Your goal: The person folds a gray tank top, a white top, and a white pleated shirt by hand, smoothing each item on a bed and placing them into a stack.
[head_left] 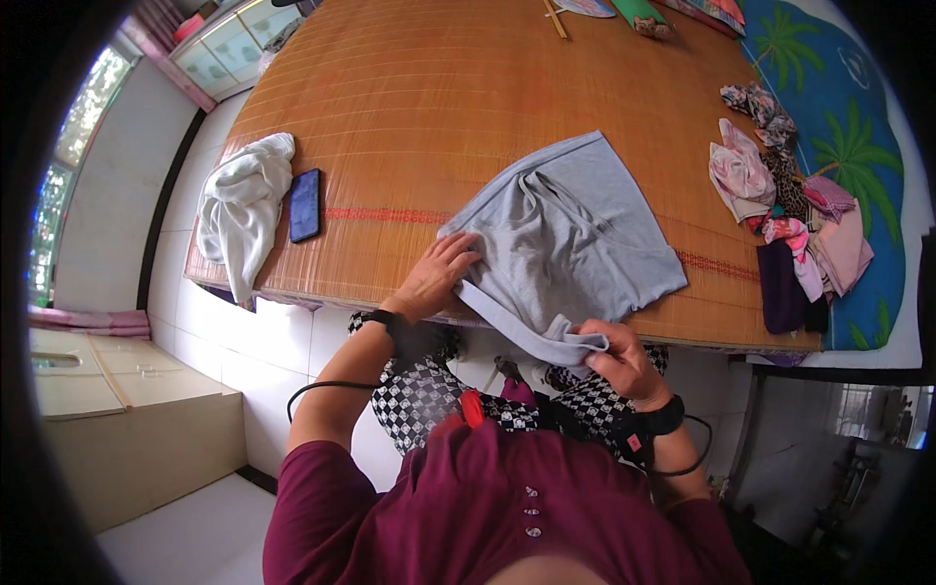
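A light grey knit garment (585, 229) lies rumpled on the bed mat, its near banded edge hanging over the bed's front edge. Whether it is shorts, a skirt or a top cannot be made out. My left hand (435, 275) rests at the garment's left corner, fingers stretched out and lying on the cloth. At the near end of the band, my right hand (629, 366) pinches the folded edge between thumb and fingers, holding it slightly raised.
A woven bamboo mat (390, 117) covers the bed. To the left lie a white cloth (249, 200) and a dark phone (305, 205). At right, several folded clothes (838, 249) sit by a blue palm-patterned sheet (868, 117). A fan (585, 6) lies at the far side.
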A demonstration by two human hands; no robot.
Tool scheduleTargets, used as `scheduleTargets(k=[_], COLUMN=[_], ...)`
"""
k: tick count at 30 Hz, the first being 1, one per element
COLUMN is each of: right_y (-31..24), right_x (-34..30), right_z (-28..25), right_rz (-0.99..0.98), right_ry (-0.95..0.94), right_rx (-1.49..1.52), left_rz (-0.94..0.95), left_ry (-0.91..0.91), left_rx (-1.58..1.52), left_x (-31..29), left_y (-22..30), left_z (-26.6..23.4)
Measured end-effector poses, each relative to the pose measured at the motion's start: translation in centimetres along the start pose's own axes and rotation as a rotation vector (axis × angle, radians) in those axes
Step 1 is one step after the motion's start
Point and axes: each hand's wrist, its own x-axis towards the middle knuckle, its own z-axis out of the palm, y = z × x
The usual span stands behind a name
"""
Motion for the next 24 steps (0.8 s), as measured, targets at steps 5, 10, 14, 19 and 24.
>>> scheduleTargets(k=[5,10,14,19,24], right_y=[0.3,0.7,1.8,1.8,1.2], right_x=[-1.0,-1.5,-2.5,-3.4,-5.5], right_z=[0.0,-0.3,-1.7,-3.7,-5.0], right_rz=[0.053,0.01,0.021,-0.005,0.197], right_ry=[0.083,0.102,0.208,0.306,0.205], right_rx=[0.055,0.041,0.014,-0.177,-0.11], left_rz=[-0.07,-0.047,-0.053,-0.112,-0.121], left_ry=[0.055,0.11,0.154,0.082,-0.202], left_rx=[-0.054,0.112,0.101,0.051,-0.06], left_x=[0.7,1.9,2.8,0.1,-5.3], left_y=[0.3,-1.5,-1.4,-2.0,1.7], left_z=[1.9,3.6,3.4,0.5,-6.4])
